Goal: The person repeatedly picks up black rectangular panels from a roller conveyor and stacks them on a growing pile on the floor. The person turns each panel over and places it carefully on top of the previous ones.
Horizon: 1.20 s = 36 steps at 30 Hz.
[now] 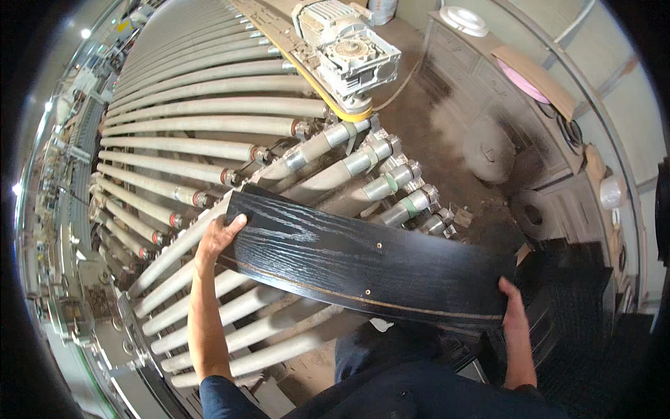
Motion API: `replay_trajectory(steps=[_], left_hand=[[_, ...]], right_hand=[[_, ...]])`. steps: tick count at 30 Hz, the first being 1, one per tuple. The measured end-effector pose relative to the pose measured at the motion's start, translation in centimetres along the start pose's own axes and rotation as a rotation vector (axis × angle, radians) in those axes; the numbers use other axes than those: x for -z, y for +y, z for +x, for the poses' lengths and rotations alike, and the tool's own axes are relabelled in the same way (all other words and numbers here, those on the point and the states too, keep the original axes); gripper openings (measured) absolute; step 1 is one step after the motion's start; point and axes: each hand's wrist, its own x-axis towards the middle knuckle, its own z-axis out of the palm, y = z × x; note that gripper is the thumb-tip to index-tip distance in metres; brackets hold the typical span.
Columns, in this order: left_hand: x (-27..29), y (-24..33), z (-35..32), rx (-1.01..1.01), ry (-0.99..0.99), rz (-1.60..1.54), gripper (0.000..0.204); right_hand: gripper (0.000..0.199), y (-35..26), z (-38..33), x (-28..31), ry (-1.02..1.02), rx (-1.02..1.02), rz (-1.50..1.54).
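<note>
Gripping black board (pixel 363 262) mid-frame, left hand (pixel 218 241) and right hand (pixel 515 307) closed on its ends. Above rollers (pixel 209 150). Could slip, fingers pinched.

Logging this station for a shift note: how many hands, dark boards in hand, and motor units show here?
Hands: 2, left hand and right hand
Black board held between them: 1
Motor unit above the rollers: 1
Total: 4
</note>
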Motion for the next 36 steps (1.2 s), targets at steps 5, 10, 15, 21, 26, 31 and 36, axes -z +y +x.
replay_trajectory(steps=[5,10,15,21,26,31,36], left_hand=[[-5.0,-2.5,-7.6,0.112,0.134,-0.222,0.066],[-7.3,-2.5,-16.5,0.229,0.077,-0.530,0.068],[-8.3,-4.9,-18.6,0.306,0.057,-0.785,0.085],[-12.0,-3.6,-24.6,0.359,0.419,-0.928,0.081],[-13.4,-3.1,-27.2,0.438,0.328,-0.857,0.068],[-13.2,-3.6,-34.9,0.425,0.647,-0.933,0.063],[-7.9,-5.2,-40.9,0.258,1.063,-0.864,0.065]], right_hand=[[0.122,-7.3,6.6,-0.7,-0.222,0.111,-0.265],[0.120,-11.4,12.0,0.5,-0.162,0.041,-0.470],[0.086,-13.6,12.8,-1.8,-0.481,0.083,-0.452],[0.078,-14.6,16.2,-2.2,-0.644,0.085,-0.544],[0.093,-14.9,19.5,-1.5,-0.775,0.084,-0.573],[0.115,-16.6,17.9,-8.0,-0.824,0.270,-0.624],[0.093,-17.9,13.3,-22.4,-1.240,0.637,-0.531]])
